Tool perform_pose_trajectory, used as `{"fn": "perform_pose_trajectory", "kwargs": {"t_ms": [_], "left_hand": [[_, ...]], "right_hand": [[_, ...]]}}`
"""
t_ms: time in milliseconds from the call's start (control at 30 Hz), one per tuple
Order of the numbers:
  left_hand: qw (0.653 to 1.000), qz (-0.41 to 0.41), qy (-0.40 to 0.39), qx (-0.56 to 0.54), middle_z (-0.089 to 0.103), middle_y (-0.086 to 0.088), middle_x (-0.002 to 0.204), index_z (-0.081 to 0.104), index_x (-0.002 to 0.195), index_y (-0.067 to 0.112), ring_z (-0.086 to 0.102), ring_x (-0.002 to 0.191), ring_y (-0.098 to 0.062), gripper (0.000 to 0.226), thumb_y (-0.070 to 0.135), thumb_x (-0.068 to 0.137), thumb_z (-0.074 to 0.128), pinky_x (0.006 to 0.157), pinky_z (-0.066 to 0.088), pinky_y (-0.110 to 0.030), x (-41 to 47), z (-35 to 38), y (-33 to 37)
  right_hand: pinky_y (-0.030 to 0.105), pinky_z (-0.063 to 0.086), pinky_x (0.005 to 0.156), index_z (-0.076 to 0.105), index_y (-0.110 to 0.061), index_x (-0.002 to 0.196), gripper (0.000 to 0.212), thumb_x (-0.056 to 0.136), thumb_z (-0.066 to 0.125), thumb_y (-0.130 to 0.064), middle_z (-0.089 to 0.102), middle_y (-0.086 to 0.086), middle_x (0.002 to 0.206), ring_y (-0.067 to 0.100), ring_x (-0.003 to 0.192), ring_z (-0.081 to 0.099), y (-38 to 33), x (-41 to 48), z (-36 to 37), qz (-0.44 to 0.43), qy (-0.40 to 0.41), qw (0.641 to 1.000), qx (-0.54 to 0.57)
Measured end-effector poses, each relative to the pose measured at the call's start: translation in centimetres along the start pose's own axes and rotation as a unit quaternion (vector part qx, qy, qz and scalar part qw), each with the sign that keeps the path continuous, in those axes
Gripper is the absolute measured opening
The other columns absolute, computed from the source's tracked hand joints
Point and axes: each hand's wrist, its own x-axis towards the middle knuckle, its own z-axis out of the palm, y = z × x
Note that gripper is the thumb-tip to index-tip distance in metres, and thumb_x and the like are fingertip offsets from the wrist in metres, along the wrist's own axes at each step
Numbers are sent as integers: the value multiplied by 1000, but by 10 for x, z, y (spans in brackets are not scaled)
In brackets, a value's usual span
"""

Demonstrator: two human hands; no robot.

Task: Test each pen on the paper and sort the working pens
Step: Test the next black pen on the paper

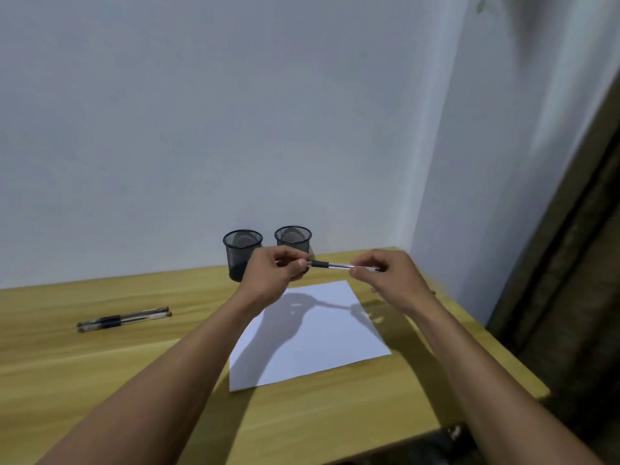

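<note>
The step in hand seems to be the preparing of one pen (335, 265) for its test; both hands hold it in the air above the far edge of the paper (318, 350), in front of the two mesh cups (242, 250). The left hand (273, 273) is curled around the end with the black grip; the right hand (392, 276) pinches the other end of the clear barrel; the hands are apart, joined only by the pen. Its long axis lies almost level, from left to right; the writing end probably points to the left. I cannot tell if a cap is on it. Next, the tip must be free, turned down and brought to the paper. Two other pens (124, 318) lie on the table (100, 370), well apart on the left.
</note>
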Motion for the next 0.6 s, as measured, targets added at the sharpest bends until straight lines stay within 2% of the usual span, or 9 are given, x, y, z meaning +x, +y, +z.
{"fn": "perform_pose_trajectory", "kwargs": {"t_ms": [33,133,200,233,267,333,400,533,600], "left_hand": [[1000,2,-12,1,71,-7,81,74,89,9,68,77,-17,10,1,90,68,72,56,-19,4,11,1],[998,7,-47,31,71,-5,90,74,97,13,68,83,-17,9,10,89,71,81,60,-30,21,44,-5],[993,18,-54,101,73,0,102,72,109,16,70,90,-15,23,21,87,74,89,57,-36,32,66,-12],[987,21,-60,148,72,0,109,70,116,16,70,94,-14,31,25,86,74,92,55,-34,37,76,-15],[978,23,-71,194,70,-1,116,67,122,15,69,98,-14,38,26,87,74,93,52,-31,40,86,-18],[952,29,-109,285,67,-3,125,63,130,13,66,106,-17,47,29,87,73,93,48,-27,46,105,-26],[920,26,-153,359,63,-4,133,58,135,15,62,115,-21,55,34,86,73,96,46,-28,51,123,-36],[876,4,-209,435,62,-3,135,54,140,15,59,121,-22,71,44,79,76,93,45,-25,65,152,-47],[850,9,-227,476,65,-4,128,60,131,14,60,115,-24,65,50,78,74,95,50,-33,71,164,-50]], "right_hand": [[20,46,67,80,-21,87,3,86,78,-20,71,-10,77,-5,69,60,6,-3,-9,-3,7,999,-41],[20,42,68,82,-19,91,7,87,77,-21,68,-11,76,5,77,60,23,-12,-30,1,39,990,-134],[13,40,67,82,-16,91,7,88,76,-19,70,-11,77,3,75,60,38,-19,-41,18,70,987,-145],[10,40,64,82,-15,90,7,89,75,-18,70,-12,77,0,73,60,46,-23,-45,31,83,984,-152],[11,41,64,82,-15,90,8,90,73,-18,70,-13,78,0,74,61,54,-26,-48,41,98,981,-160],[24,47,70,82,-17,91,11,91,71,-20,75,-7,86,12,84,66,73,-32,-52,64,128,970,-196],[32,53,75,82,-18,94,14,91,69,-23,77,-1,94,19,91,68,91,-36,-53,85,150,955,-239],[31,50,74,79,-21,97,16,94,65,-27,75,2,98,24,99,65,117,-36,-46,103,156,940,-287],[30,46,74,78,-21,104,18,97,63,-30,73,2,102,24,104,62,122,-33,-44,103,152,934,-306]]}}
